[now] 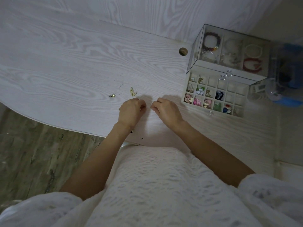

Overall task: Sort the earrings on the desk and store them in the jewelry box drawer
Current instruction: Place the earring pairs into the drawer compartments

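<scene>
Fingers of both hands, left hand (131, 110) and right hand (165, 110), curl near the table (65, 71) front edge; whether they pinch anything cannot be told. Open jewelry box drawer (213, 97) waits at right. Gold earrings (133, 92), light, likely slippery, suit a pinch across the body.

The table (73, 66) is pale whitish-grey with a flowing wood-grain pattern, and the wall panel (147, 12) behind it bears the same grain. The floor (36, 153) is grey-brown planking with darker streaks. Two small groups of earrings (133, 92) on the table are gold. The jewelry box (229, 56) is clear with thin dark edges; inside it lie a dark reddish-brown bead bracelet (212, 41), a white bangle (253, 50) and a red bracelet (251, 64). The drawer (213, 94) is off-white, its compartments holding pink, green, blue, dark navy and red pieces. The person's garment (155, 185) is white with a wavy, textured pattern.
</scene>
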Motion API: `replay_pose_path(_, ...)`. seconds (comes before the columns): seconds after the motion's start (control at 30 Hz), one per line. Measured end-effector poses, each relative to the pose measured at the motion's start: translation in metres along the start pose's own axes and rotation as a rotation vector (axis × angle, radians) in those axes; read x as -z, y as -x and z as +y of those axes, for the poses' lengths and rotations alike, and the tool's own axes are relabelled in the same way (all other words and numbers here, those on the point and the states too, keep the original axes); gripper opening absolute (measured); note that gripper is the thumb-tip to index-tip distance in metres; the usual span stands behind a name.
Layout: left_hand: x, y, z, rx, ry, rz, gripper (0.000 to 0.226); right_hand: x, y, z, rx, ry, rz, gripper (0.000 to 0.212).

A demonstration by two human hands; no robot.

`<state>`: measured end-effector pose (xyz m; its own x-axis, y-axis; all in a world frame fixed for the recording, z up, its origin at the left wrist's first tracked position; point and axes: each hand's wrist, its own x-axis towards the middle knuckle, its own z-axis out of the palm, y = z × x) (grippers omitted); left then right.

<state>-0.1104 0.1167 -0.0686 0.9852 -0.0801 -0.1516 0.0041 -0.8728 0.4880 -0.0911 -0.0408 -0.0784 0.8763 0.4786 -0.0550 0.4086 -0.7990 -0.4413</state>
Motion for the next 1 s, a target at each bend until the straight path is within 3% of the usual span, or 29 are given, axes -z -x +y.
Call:
replay_pose_path(0.2, 0.0, -0.005, 0.001, -0.036, -0.002, 0.01, 0.008, 0.028, 0.012, 0.004, -0.13, -0.179, 0.005, 0.009)
replay_pose_path(0.43, -0.005, -0.015, 0.017, -0.187, 0.054, 0.028, 0.004, 0.093, 0.049, 0.077, -0.512, -0.335, 0.411, 0.011)
replay_pose_path(0.57, -0.006, -0.029, 0.052, -0.256, 0.138, 0.038, 0.004, 0.093, 0.038, 0.114, -0.603, -0.31, 0.541, 0.014)
replay_pose_path(0.77, -0.009, -0.059, 0.093, -0.354, 0.196, 0.049, 0.011, 0.072, 0.019, 0.142, -0.613, -0.076, 0.537, 0.021)
replay_pose_path(1.0, -0.024, -0.116, 0.156, -0.52, 0.113, 0.073, 0.009, 0.088, 0.028, 0.143, -0.613, -0.017, 0.499, 0.017)
